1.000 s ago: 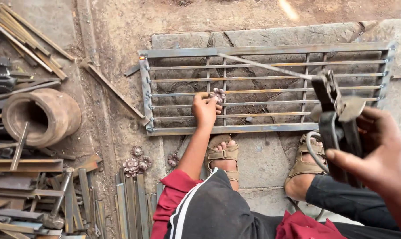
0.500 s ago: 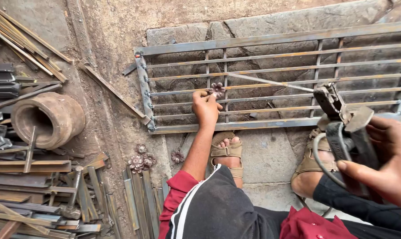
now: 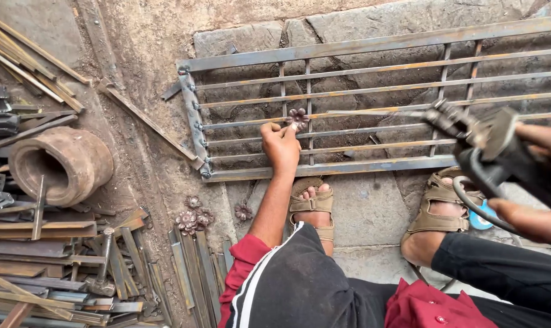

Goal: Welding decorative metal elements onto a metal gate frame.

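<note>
A rusty steel window grille (image 3: 348, 167) lies flat on the stone floor. My left hand (image 3: 280, 146) pinches a small metal flower ornament (image 3: 298, 116) and holds it against the grille's bars, near the left vertical bars. My right hand (image 3: 533, 209) grips a welding electrode holder (image 3: 491, 149) at the right edge of view, its thin rod (image 3: 373, 112) reaching left across the bars towards the flower. My two sandalled feet (image 3: 315, 203) rest just below the grille's lower rail.
Several loose metal flowers (image 3: 193, 217) lie on the ground by my left knee. A rusty ring-shaped pipe piece (image 3: 60, 164) sits at left among flat steel strips (image 3: 51, 267) and angle bars (image 3: 26, 45). A loose bar (image 3: 148, 121) leans beside the grille's left end.
The view has shifted so the grille sits higher and further right. My right hand has brought the holder's rod closer to the flower. My left hand stays on the ornament.
</note>
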